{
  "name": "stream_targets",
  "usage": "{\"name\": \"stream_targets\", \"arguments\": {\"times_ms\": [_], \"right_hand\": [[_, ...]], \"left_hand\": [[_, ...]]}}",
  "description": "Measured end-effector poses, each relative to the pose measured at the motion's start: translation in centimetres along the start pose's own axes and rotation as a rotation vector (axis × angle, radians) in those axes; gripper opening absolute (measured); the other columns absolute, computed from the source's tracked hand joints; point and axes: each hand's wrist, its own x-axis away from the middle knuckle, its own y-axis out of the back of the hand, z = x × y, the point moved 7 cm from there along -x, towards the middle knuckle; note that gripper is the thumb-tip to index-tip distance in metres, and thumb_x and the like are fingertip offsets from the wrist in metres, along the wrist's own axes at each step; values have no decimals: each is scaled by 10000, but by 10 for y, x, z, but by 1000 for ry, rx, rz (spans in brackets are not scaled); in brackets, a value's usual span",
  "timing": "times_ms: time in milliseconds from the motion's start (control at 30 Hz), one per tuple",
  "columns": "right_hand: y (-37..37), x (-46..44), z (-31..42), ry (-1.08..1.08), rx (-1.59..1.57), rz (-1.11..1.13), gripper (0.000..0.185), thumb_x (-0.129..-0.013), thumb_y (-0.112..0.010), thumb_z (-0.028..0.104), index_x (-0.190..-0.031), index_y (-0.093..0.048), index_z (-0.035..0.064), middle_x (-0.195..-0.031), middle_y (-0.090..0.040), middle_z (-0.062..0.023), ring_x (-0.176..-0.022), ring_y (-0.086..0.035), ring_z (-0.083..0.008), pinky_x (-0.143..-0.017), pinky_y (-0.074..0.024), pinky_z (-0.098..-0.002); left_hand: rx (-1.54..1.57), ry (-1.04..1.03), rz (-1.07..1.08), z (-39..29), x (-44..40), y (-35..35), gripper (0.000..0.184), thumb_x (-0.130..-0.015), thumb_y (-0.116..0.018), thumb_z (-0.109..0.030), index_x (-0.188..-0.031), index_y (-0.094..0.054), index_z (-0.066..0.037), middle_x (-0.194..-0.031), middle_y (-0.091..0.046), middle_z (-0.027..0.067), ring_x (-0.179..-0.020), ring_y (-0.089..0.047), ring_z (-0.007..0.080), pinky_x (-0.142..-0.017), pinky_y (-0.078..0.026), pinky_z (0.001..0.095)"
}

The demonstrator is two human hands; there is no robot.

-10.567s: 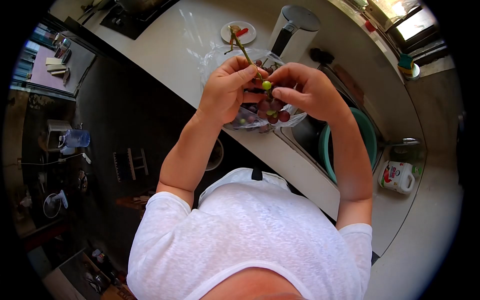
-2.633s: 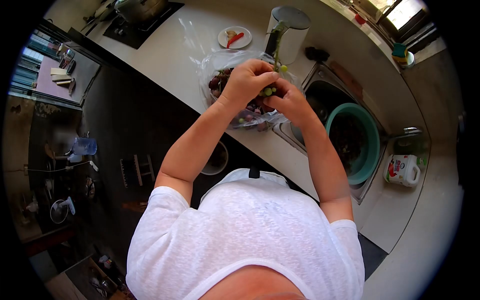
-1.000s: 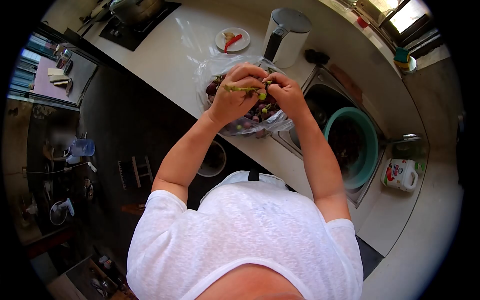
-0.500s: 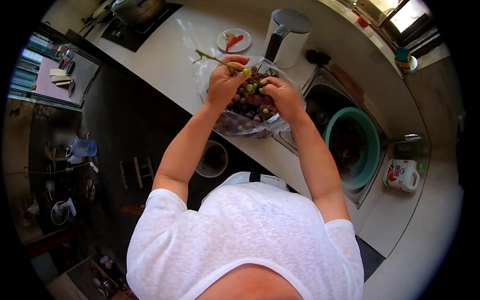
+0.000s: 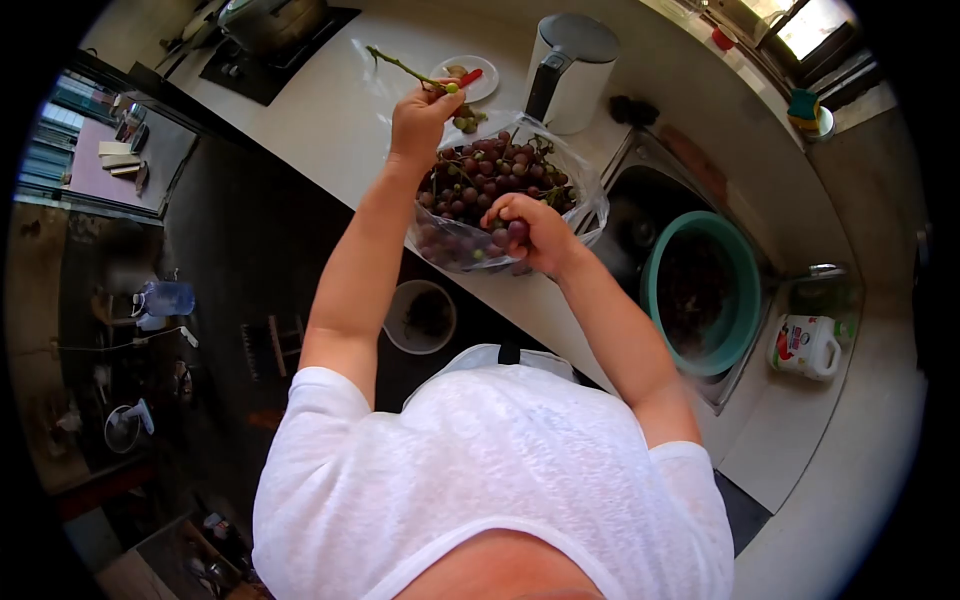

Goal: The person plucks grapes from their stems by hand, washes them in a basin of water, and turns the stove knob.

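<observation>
Between its fingertips my left hand pinches a green grape stem, raised beside the plate, with a few small green grapes near the fingers. My right hand is at the near right part of the clear plastic bag, its fingers curled round some dark grapes. Many red-purple grapes fill the open bag on the counter. Part of the grapes in my right hand is hidden by the fingers.
A white plate with a red chili and a white kettle stand behind the bag. At the right, a green basin sits in the sink, near a white jug. Below the counter is a white bucket.
My left hand has moved up and left with the stem, away from the bag. My right hand has come down toward me and now holds dark grapes. More of the bag's grapes show.
</observation>
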Motion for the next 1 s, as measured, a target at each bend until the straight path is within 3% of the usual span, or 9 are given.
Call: {"name": "stream_targets", "arguments": {"times_ms": [167,300,433,533,567,600,633,800,1000], "right_hand": [[47,41,31,277,-312,-67,192,-813,-480,172,-937,-566,53,-728,-550,-28,-494,-413,-61,-405,-324,-181],[172,136,51,609,-293,-349,208,-837,-476,168,-1013,-550,87,-1028,-586,-91,-598,-445,-82,-429,-317,-196],[324,228,-31,349,-150,-1222,252,-842,-505,251,-1047,-556,112,-1015,-578,-29,-695,-487,-112,-483,-368,-239],[342,264,-63,70,147,-1410,308,-825,-531,224,-1096,-550,78,-1093,-562,-81,-849,-546,-193,-619,-459,-312],[354,268,-53,-15,783,-1439,344,-820,-537,204,-1132,-532,59,-1135,-543,-110,-943,-533,-238,-728,-449,-339],[352,262,-46,-108,1422,-1376,382,-815,-544,184,-1168,-513,40,-1176,-523,-140,-1036,-519,-282,-836,-438,-366],[299,253,-18,19,1481,-1361,414,-809,-559,166,-1189,-497,14,-1205,-497,-189,-1142,-457,-327,-960,-352,-372],[98,149,78,785,765,-714,275,-804,-578,105,-1073,-586,47,-1127,-568,-94,-1008,-541,-158,-838,-430,-273],[-33,80,106,849,828,-294,232,-743,-622,79,-974,-623,53,-1119,-565,-74,-971,-543,-155,-780,-437,-265]], "left_hand": [[353,274,137,-17,32,-5,202,-859,-554,-182,-982,-555,-22,-992,-589,102,-884,-586,217,-734,-489,372],[765,430,211,-17,55,-10,171,-896,-483,-192,-943,-528,-34,-1087,-539,122,-969,-558,304,-815,-481,483],[1007,490,198,-13,67,-20,190,-920,-423,-201,-932,-528,-43,-1082,-552,119,-1034,-528,304,-896,-414,544],[1144,499,220,-15,73,-28,211,-930,-391,-200,-935,-533,-43,-1083,-566,117,-1056,-521,297,-916,-391,564],[1164,500,239,-17,75,-30,221,-934,-378,-198,-932,-538,-44,-1087,-572,118,-1065,-517,293,-925,-383,569],[1161,505,241,-19,77,-33,221,-934,-378,-198,-932,-538,-44,-1087,-572,118,-1065,-517,293,-925,-383,569],[1115,484,259,-23,79,-36,221,-931,-385,-200,-924,-544,-47,-1095,-572,118,-1069,-516,292,-923,-385,567],[909,447,278,-28,88,-55,202,-918,-427,-214,-909,-557,-60,-1112,-569,112,-1070,-516,284,-918,-385,570],[754,415,279,-32,98,-66,159,-907,-469,-201,-932,-555,-69,-1096,-576,101,-1009,-548,244,-819,-473,431]]}}
